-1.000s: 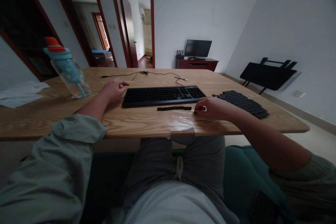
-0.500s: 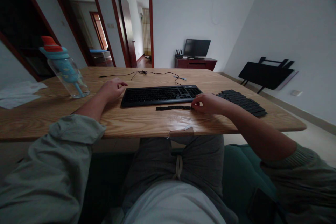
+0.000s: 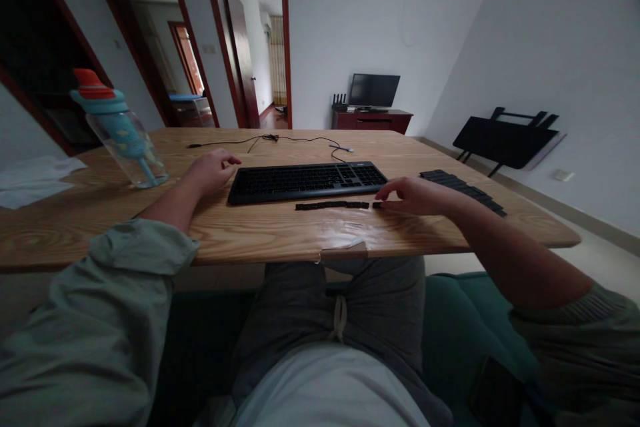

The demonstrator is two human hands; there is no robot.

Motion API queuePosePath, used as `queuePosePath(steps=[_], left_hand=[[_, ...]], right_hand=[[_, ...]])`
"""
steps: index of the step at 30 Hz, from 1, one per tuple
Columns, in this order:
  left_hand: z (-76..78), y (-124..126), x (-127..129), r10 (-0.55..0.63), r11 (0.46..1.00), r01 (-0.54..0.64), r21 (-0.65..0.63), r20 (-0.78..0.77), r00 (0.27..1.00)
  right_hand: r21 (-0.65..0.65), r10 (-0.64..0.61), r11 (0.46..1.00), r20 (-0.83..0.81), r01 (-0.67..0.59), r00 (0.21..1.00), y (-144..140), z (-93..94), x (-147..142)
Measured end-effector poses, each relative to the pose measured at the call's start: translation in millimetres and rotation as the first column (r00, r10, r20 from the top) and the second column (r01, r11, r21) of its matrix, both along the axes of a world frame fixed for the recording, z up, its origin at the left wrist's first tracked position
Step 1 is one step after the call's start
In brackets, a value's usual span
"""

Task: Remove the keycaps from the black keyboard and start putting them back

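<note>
Head view: two hands are at a wooden table (image 3: 240, 237), and the right hand (image 3: 414, 195) is by a small black piece (image 3: 377, 205).
The right hand is curled, with its fingertips at the small black piece; I cannot tell if they pinch it. That piece is on the table, just past the right end of a row of black pieces (image 3: 333, 205), with a little gap between. The row is in front of a black keyboard (image 3: 305, 181). The left hand (image 3: 213, 170) is by the keyboard's left end, loosely open, holding nothing. More flat black pieces (image 3: 465, 190) lie to the right, partly behind the right hand and arm. A clear bottle (image 3: 127, 140) stands far left.
</note>
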State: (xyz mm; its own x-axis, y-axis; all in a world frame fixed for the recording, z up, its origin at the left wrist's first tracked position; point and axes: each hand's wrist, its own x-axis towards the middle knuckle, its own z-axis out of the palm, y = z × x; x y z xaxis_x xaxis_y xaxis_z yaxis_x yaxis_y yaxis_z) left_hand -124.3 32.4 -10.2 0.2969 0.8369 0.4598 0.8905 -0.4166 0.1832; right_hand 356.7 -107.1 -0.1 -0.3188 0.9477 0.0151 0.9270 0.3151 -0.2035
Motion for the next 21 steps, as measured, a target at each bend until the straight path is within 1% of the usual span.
queuePosePath(steps=[8,12,17,19,21], left_hand=[[3.6,-4,3,0.016,1.000,-0.017,-0.019,-0.012,1.000],[2.4,-4,3,-0.002,1.000,0.002,0.010,-0.005,1.000],[3.2,-3,3,-0.032,0.999,0.032,0.032,-0.001,0.999],[6.7,-9,9,-0.075,0.995,0.075,0.072,0.002,0.997],[11.0,-21,22,-0.154,0.981,0.150,0.121,0.018,0.988]], right_hand=[[-0.033,0.028,0.999,0.003,-0.028,1.000,5,-4.7,-5],[-0.045,0.014,0.999,0.005,-0.014,1.000,6,-5.5,-6],[-0.042,0.043,0.998,-0.026,-0.044,0.999,10,-7.9,-9],[0.002,0.072,0.997,-0.055,-0.072,0.996,9,-6.3,-10],[0.094,0.090,0.993,-0.133,-0.078,0.987,1,-2.3,-10]])
